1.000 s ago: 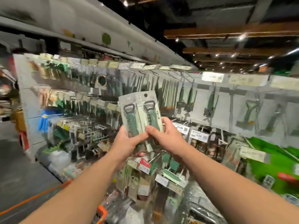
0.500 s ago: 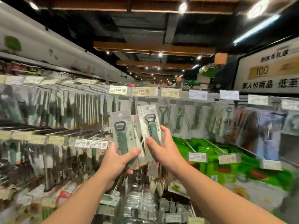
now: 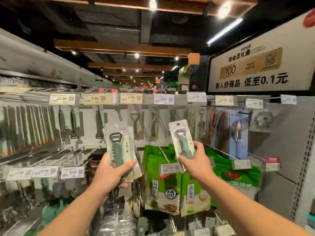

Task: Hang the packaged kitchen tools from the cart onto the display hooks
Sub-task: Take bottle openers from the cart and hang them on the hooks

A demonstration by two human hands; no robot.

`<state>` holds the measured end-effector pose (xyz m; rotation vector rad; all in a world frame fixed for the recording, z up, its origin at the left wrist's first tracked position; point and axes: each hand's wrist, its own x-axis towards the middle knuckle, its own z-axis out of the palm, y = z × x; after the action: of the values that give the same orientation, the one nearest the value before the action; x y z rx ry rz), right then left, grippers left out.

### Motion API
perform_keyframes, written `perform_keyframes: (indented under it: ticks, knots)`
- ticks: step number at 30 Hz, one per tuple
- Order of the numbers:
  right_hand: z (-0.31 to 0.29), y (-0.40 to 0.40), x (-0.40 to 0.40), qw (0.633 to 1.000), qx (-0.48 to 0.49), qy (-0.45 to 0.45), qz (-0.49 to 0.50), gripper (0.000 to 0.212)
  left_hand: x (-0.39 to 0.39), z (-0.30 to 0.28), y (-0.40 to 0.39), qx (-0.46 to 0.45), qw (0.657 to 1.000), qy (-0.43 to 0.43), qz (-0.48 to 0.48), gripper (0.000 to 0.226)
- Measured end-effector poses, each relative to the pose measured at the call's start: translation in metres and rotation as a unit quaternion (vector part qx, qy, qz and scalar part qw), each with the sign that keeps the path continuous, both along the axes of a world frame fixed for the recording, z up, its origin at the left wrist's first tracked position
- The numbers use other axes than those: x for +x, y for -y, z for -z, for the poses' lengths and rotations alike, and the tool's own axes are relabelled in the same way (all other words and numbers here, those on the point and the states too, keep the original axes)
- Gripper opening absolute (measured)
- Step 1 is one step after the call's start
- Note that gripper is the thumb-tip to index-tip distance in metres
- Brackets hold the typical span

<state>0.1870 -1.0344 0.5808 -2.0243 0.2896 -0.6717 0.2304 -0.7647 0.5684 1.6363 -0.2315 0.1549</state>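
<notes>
Your left hand [image 3: 110,174] grips a small stack of carded bottle openers [image 3: 119,147], thumb across the front and fingers curled behind, the front card showing a green-handled opener with a metal head; the stack stands nearly upright in front of the pegboard display [image 3: 279,133]. Your right hand [image 3: 197,160] pinches a single carded opener [image 3: 182,140] by its lower half, thumb on the front, the card tilted with its hang hole up and leaning left, raised just below the price tag reading 6.99 [image 3: 163,99]. Neither pack is on a hook. Along the top rail the tags read 12.90 [image 3: 62,98], 5.99 [image 3: 95,98], 7.99 [image 3: 131,97], then another 12.90 [image 3: 196,96]; the ones further right are too blurred to be sure of. Lower tags show 15.90 [image 3: 169,168] on the green pouches [image 3: 162,193] and 5.58 [image 3: 73,172] to the left. The small print on the opener cards cannot be read. The hanging sign [image 3: 259,65] at upper right carries a QR code, "100" and "低至0.1元".
</notes>
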Motion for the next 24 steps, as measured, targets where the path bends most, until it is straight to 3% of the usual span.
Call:
perform_keyframes:
  ticks: [12,24]
  knots:
    - [0.005,0.081,0.031,1.0,0.022,0.012,0.012,0.072,0.034,-0.002,0.093,0.015,0.999,-0.012,0.039,0.048]
    - [-0.027,0.094,0.072,0.985,0.044,0.162,-0.032,0.07,0.058,-0.011,0.134,0.013,1.0,-0.005,0.02,0.052]
